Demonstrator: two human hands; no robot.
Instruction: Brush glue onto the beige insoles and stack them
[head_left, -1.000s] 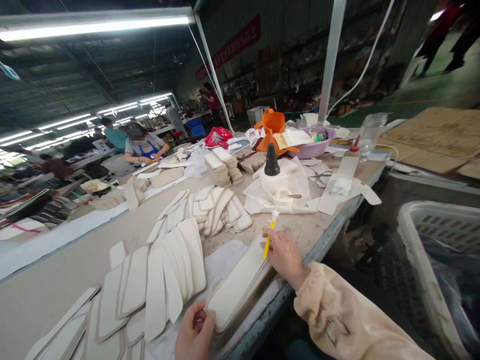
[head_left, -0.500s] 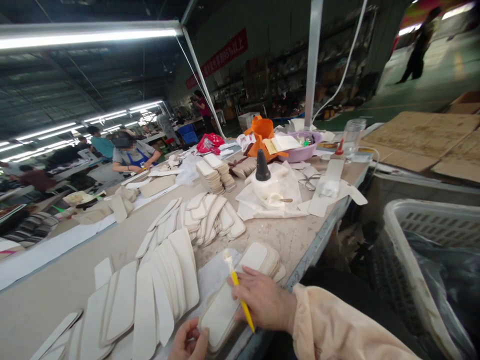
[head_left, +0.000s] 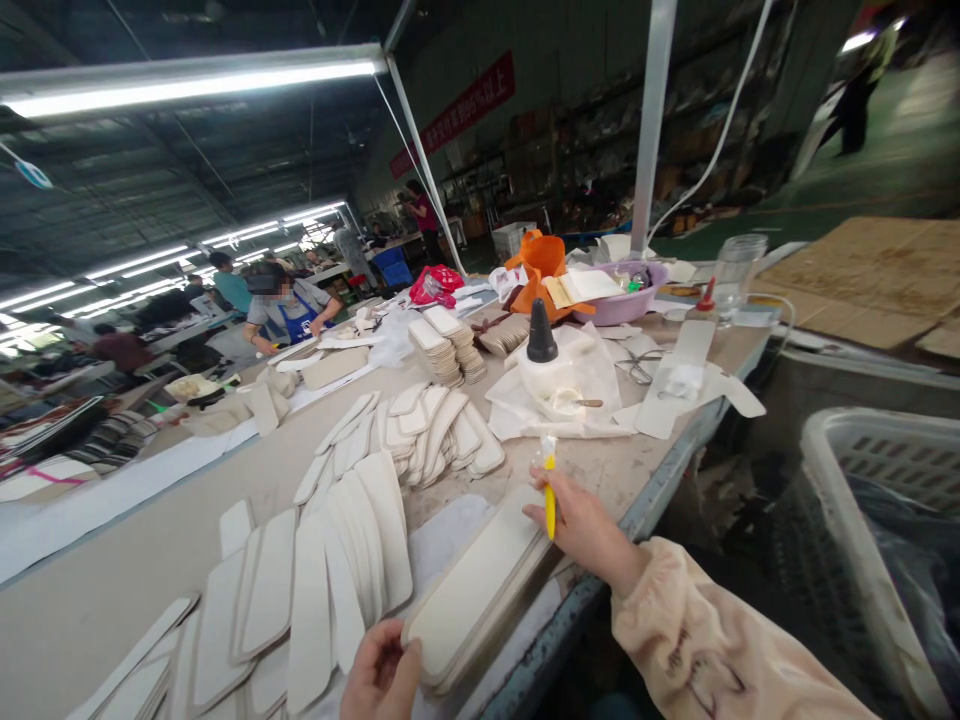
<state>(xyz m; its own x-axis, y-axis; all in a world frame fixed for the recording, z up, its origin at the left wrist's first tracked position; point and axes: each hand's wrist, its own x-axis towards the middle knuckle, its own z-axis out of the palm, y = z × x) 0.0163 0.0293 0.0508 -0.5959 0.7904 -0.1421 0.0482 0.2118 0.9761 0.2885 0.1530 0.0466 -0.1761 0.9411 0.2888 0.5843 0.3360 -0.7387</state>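
Note:
A pile of cream-white, round-cornered flat panels (head_left: pixel 476 575) lies at the table's front edge. My left hand (head_left: pixel 384 672) pinches the near end of the top panel between thumb and fingers. Over the far end of the pile, my right hand (head_left: pixel 581 520) holds a yellow-handled brush (head_left: pixel 550 500), its tip pointing away and coated in white paste. Further off, a white bowl (head_left: pixel 551 385) with a black cone (head_left: pixel 541 332) on it stands on a plastic sheet. White paste and a small brown-handled tool (head_left: pixel 590 403) are at its front.
Fanned panels (head_left: pixel 352 550) spread left of my hands, with another heap (head_left: pixel 439 430) behind. Stacked panels (head_left: pixel 442 345), a purple basin (head_left: pixel 619 290) and a glass jar (head_left: pixel 739 275) stand further back. A white plastic basket (head_left: pixel 832 460) is at the right. A co-worker (head_left: pixel 289 305) sits across the table.
My right hand has moved away from me along the panel to its far end, carrying the brush, which now stands more upright. My left hand still holds the near end. The view has shifted slightly.

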